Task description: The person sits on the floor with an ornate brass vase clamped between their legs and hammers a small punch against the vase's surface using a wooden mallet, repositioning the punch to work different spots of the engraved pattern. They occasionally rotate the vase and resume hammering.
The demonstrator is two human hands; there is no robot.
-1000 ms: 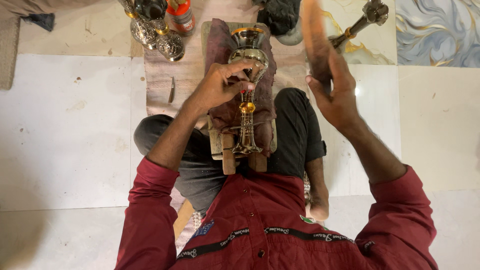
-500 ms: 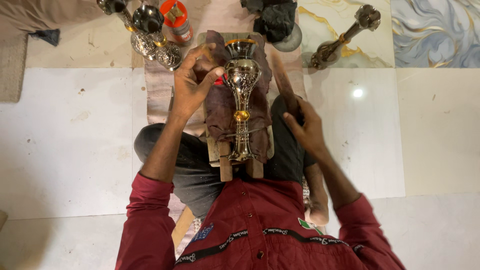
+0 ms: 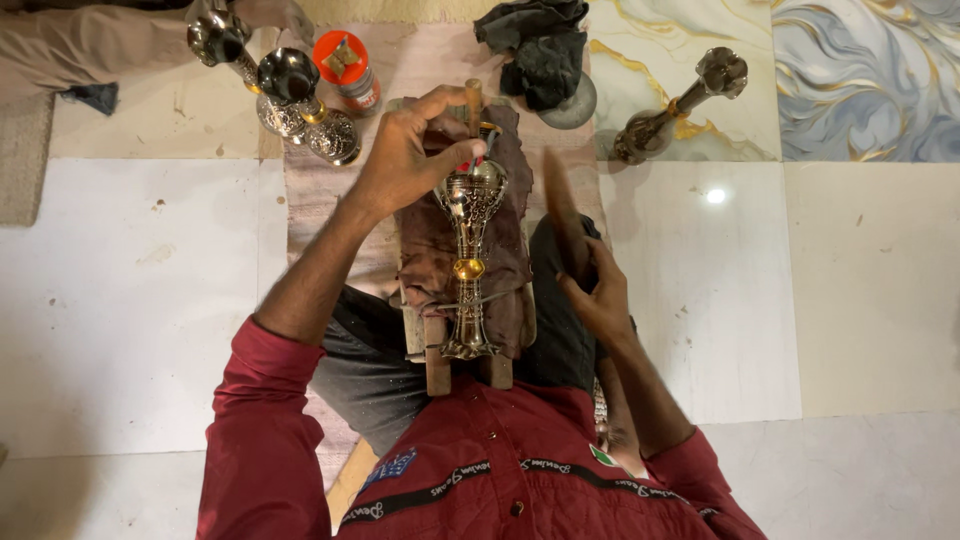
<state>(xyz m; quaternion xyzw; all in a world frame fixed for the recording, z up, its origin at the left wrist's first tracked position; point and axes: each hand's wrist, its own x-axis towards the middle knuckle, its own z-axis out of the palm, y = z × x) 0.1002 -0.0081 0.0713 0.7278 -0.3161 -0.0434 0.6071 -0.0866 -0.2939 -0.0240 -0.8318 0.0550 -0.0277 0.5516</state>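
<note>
left hand [image 3: 400, 165]: gripping top of ornate silver-and-gold metal goblet [image 3: 468, 262] lying on brown cloth-covered wooden stand [image 3: 510, 215]
right hand [image 3: 598, 295]: holding blurred wooden stick [image 3: 562, 215]

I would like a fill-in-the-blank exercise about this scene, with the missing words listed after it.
1. The left hand rests on the ___ end of the ornate metal goblet.
2. The goblet lies on a brown ___ over a wooden stand.
3. The right hand holds a wooden ___.
4. The jar has an ___ lid.

Missing words: cup; cloth; stick; orange
</note>
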